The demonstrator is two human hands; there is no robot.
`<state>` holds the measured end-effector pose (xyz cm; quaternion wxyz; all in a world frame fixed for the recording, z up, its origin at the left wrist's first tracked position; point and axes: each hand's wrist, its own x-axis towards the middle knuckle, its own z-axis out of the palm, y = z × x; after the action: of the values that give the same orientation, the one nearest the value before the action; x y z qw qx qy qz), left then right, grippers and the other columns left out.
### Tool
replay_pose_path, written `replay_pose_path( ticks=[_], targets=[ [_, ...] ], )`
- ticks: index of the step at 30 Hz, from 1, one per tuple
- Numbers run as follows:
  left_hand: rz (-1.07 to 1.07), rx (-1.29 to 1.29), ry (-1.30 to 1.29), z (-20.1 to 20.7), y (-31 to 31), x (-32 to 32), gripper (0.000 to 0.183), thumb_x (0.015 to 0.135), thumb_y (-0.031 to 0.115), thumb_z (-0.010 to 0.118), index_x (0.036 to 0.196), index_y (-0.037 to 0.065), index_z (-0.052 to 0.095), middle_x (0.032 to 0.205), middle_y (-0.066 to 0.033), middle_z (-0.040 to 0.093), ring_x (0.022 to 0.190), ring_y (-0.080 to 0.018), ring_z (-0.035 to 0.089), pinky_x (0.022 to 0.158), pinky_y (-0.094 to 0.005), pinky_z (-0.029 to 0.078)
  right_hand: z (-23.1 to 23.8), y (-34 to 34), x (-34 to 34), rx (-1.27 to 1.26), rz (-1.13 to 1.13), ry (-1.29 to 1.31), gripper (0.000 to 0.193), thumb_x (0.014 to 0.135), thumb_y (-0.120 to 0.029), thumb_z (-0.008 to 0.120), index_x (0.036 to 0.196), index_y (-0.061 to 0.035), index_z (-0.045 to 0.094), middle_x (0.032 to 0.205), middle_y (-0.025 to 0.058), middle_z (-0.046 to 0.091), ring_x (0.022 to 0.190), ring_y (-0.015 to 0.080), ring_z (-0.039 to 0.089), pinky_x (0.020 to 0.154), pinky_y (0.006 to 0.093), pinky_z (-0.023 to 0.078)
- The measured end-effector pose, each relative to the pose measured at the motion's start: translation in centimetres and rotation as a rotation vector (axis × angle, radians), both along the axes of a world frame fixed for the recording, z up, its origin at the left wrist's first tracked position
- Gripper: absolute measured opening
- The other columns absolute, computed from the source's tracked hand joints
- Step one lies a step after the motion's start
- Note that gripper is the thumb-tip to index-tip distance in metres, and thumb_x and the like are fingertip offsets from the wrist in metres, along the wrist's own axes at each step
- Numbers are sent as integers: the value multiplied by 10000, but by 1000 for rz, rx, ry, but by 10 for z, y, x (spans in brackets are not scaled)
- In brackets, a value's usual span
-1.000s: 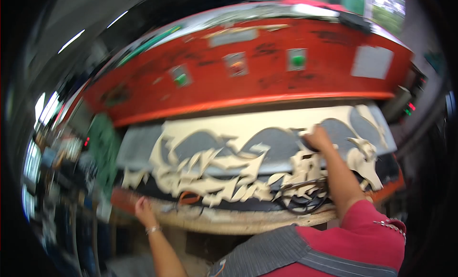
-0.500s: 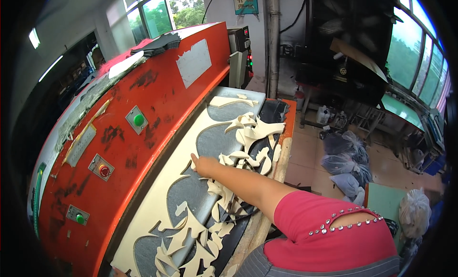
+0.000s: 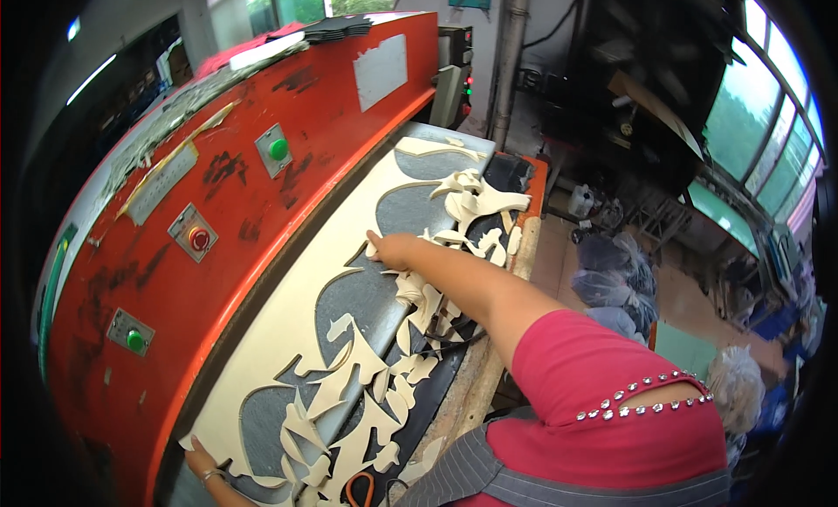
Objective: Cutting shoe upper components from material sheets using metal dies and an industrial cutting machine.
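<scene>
A long cream sheet of material [image 3: 288, 311] with curved cut-outs along its right edge lies on the grey bed of the red machine [image 3: 288, 158]. My right hand [image 3: 394, 250], its arm stretched forward, grips a point of the sheet's cut edge about midway along it. At the sheet's near end, low in the picture, my left hand [image 3: 201, 459] pinches its corner between thumb and fingers. Cream offcuts [image 3: 371, 428] lie in a loose pile along the bed's right side. A pair of orange-handled scissors [image 3: 358, 488], partly cut off by the frame, rests near the offcuts.
Green buttons [image 3: 278, 149] and a red knob [image 3: 199, 238] sit on the machine's front. A worn wooden edge [image 3: 467, 402] borders the bed on my side. Stuffed plastic bags [image 3: 615, 276] stand on the floor to the right. Dark pieces [image 3: 340, 29] are stacked on the machine.
The view has shifted, bringing more of the bed's near end into sight. My left hand, barely visible before, now shows at the sheet's corner. My right hand stays at the cut edge.
</scene>
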<state>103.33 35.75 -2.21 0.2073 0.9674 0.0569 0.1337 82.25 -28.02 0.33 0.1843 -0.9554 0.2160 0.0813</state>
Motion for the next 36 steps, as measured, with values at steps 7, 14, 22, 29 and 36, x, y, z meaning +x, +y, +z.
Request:
replay_pose_path(
  ticks=[7,14,22,29,36],
  targets=[
    [-17,-78,177,6,-28,-40,462,902,362,524,1045,-73,588,1014,-261,630,931,-397,611,789,-428,471,-12,-27,-32,35,95,37,639,933,-339,474,1419,-25,204,1155,292,548,1039,429,545,895,449,425],
    [86,177,235,7,-62,-121,595,910,472,461,984,-113,547,981,-322,597,923,-463,580,793,-490,467,-15,-53,-85,10,111,71,558,940,-247,419,1426,-58,219,1147,290,553,1053,419,542,907,454,418],
    [216,235,217,5,-66,-169,588,904,499,458,1010,-75,538,957,-301,610,898,-453,591,765,-498,475,-19,-59,-114,45,74,29,548,923,-224,409,1425,-87,237,1085,300,574,1000,430,564,884,461,430],
    [203,366,126,34,-81,-217,647,828,392,624,1303,8,409,1327,-205,438,1217,-352,424,986,-457,359,21,-21,-174,-393,214,-890,463,815,-266,624,1193,-26,509,931,166,544,897,357,488,805,427,386],
    [-216,368,243,-3,-145,-346,656,840,429,575,1409,198,342,1502,-194,122,1370,-447,62,1028,-606,242,20,32,-294,-179,688,-344,457,658,-447,717,874,-58,613,836,100,516,842,298,472,767,421,393]
  ],
)
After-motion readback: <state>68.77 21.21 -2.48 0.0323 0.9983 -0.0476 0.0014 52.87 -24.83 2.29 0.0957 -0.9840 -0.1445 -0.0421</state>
